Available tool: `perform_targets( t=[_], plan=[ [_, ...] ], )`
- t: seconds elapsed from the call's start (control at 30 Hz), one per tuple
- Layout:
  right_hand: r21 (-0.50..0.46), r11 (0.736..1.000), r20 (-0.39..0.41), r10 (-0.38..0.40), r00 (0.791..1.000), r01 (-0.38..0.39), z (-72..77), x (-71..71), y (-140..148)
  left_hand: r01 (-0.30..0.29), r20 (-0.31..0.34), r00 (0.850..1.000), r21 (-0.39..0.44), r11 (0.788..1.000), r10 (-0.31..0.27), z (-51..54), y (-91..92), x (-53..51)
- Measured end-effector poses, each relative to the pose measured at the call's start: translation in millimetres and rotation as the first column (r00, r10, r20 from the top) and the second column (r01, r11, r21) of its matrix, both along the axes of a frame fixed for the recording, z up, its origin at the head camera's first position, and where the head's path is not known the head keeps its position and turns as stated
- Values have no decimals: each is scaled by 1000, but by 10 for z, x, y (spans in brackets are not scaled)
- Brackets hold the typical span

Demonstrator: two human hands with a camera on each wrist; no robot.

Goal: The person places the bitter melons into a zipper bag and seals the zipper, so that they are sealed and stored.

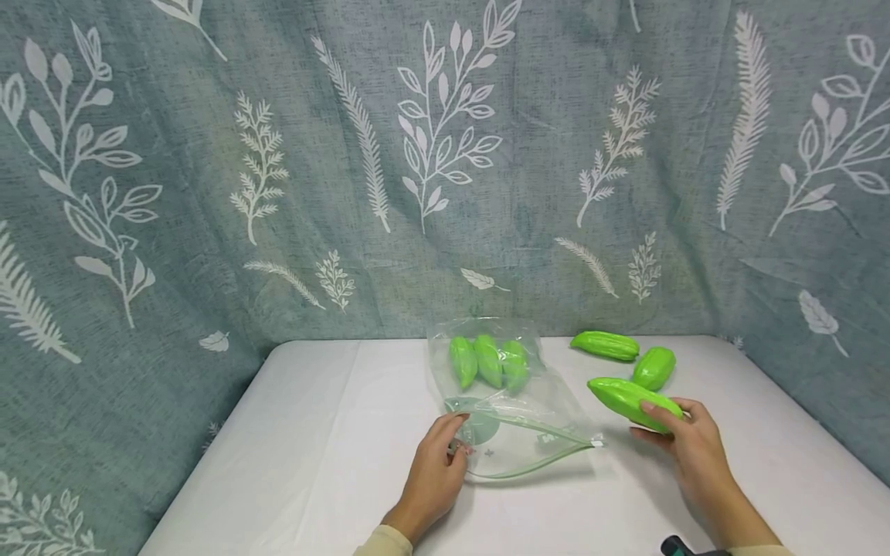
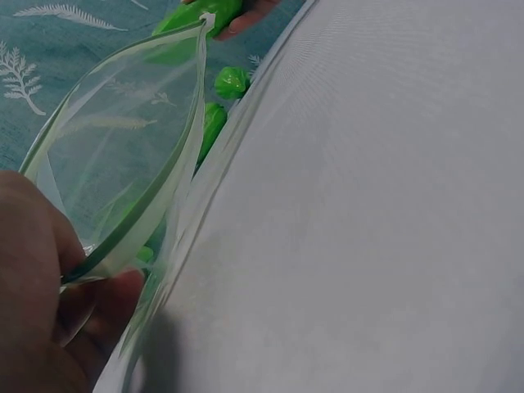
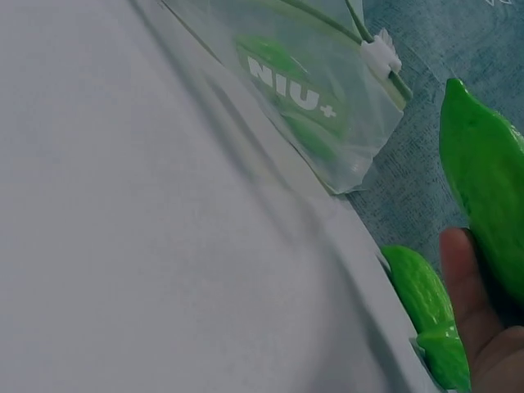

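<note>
My left hand (image 1: 433, 472) pinches one side of the mouth of a clear zip bag (image 1: 562, 403) that lies on the table. The bag's mouth gapes, its green-edged rims (image 2: 151, 196) standing apart, with a white slider (image 3: 381, 56) at the right corner. Three bright green bitter melons (image 1: 489, 361) lie side by side at the bag's far end. To the right of the bag, my right hand (image 1: 698, 448) grips another bitter melon (image 1: 622, 398) by its near end, its pointed tip towards the bag. Some fingers are hidden beneath it.
Two more green bitter melons lie at the back right, one lengthwise (image 1: 605, 345) near the far edge and one (image 1: 654, 367) just behind the held one. A white cloth covers the table (image 1: 306, 463). A patterned blue-green curtain (image 1: 389, 270) hangs behind and at both sides.
</note>
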State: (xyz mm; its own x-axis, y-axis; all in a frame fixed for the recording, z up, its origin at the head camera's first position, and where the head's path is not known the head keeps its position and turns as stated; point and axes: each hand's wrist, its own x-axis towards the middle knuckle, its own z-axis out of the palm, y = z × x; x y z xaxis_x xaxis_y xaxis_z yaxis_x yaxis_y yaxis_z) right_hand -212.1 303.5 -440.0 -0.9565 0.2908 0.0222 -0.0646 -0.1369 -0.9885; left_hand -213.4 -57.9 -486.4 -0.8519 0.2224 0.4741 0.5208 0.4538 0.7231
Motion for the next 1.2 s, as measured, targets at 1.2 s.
perform_targets(
  t=[1.2],
  plan=[
    [-38, 950, -287, 287, 914, -310, 19, 173, -143, 10, 4, 1000, 0, 1000, -10, 18, 4, -1]
  ],
)
